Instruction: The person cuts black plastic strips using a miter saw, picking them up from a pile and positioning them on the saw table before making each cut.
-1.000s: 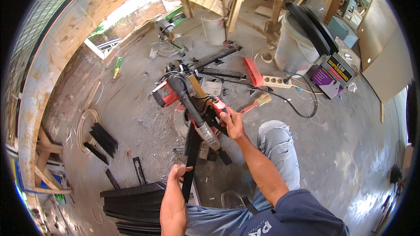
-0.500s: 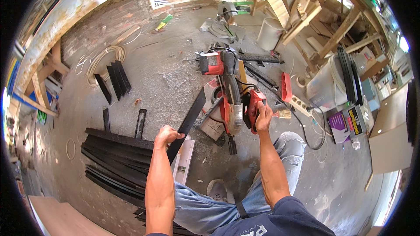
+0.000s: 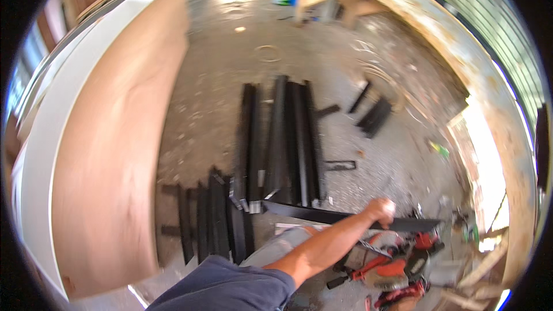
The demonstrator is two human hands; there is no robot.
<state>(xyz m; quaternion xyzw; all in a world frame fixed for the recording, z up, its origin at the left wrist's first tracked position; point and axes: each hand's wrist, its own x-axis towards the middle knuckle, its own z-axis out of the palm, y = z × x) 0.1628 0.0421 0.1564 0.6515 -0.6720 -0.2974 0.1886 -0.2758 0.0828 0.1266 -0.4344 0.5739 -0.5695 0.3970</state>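
My left hand [image 3: 382, 212] is closed on a long black metal bar [image 3: 311, 213], which lies crosswise in front of me. The bar's near end reaches the stacked black angle bars [image 3: 296, 138]; its other end is over the red and black power saw [image 3: 423, 259]. At the lower edge, my right hand [image 3: 408, 304] shows only in part, blurred, against the saw's red handle [image 3: 397, 296]. A second group of black angle bars [image 3: 218, 219] lies beside my left shoulder.
A large wooden panel [image 3: 115, 138] with a white edge stands along the left. Short black pieces [image 3: 374, 116] and a coil of pale cable [image 3: 385, 78] lie on the floor. A rusty beam [image 3: 466, 69] curves across the right, with a green bottle [image 3: 439, 149] near it.
My view has swung left, bringing the bar stacks to the middle and the saw to the lower right. My left hand still holds the black bar. The right hand is now mostly out of view.
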